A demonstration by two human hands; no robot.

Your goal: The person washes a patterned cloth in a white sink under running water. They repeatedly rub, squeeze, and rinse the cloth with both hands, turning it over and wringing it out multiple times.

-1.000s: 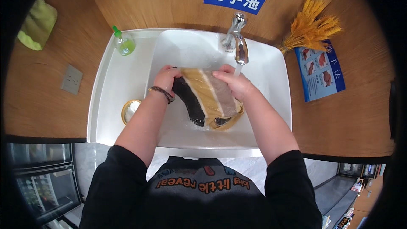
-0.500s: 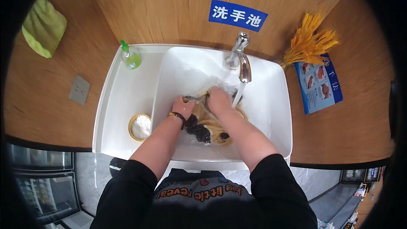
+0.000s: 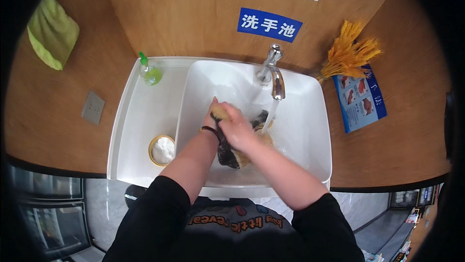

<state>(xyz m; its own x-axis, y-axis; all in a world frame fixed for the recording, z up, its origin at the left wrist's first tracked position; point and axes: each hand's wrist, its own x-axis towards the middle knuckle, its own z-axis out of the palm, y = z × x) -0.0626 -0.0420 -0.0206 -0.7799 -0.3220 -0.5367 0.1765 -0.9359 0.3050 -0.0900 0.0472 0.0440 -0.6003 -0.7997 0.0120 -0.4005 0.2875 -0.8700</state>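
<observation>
A wet tan-and-black cloth is bunched in the white sink. My left hand, with a dark beaded bracelet at its wrist, grips one gathered part of it. Pressed against that same part, my right hand is closed round the cloth; its fingers are partly blurred. A tan fold sticks up between the two hands, and the rest hangs down into the basin. Beside my right hand, water runs from the chrome faucet onto another part of the cloth. My left fingers are largely hidden.
On the left counter stand a pump bottle of green liquid and a bowl of white powder. A green towel hangs at the left wall. Dried yellow stalks and a blue-and-white card are on the right.
Both hands have come together toward the left of the basin, lifting and gathering the cloth that lay spread in the sink. The view has shifted slightly.
</observation>
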